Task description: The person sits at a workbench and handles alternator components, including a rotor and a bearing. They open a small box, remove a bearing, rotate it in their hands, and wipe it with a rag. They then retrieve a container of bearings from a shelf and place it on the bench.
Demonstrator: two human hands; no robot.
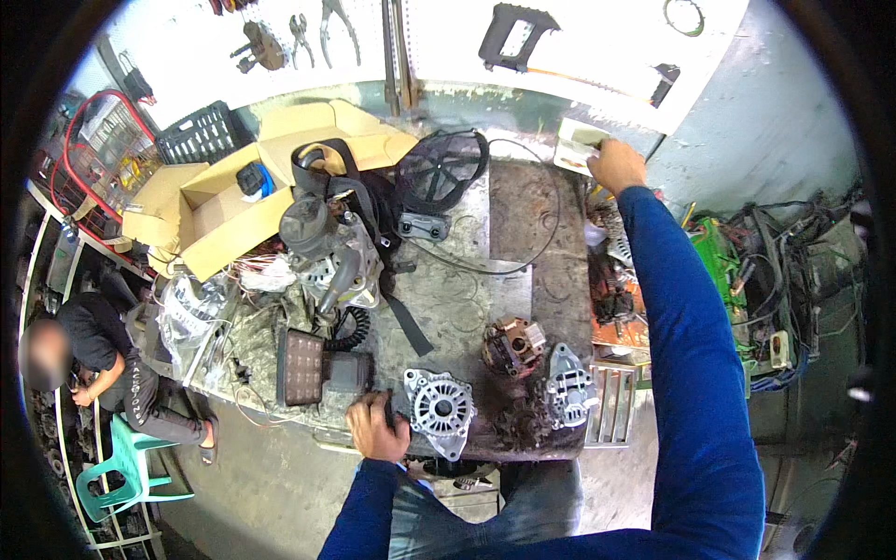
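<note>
My right arm, in a blue sleeve, stretches to the far right corner of the workbench (467, 322). There my right hand (618, 168) grips the edge of a pale flat packet (572, 147). At the front edge my left hand (378, 429) is closed, its fingers curled over something dark that I cannot make out. Just right of it lies a round silver alternator housing (441, 411). Farther right are a copper-coloured wound part (511, 347), another silver housing (569, 387) and dark, greasy parts (523, 425).
A square work light (301, 369), an alternator (341, 266), an opened cardboard box (224, 224) and a black mesh cap (443, 168) crowd the bench's left and back. Tools hang on the white board (448, 47). At left a person (98, 364) sits by a green chair (126, 471).
</note>
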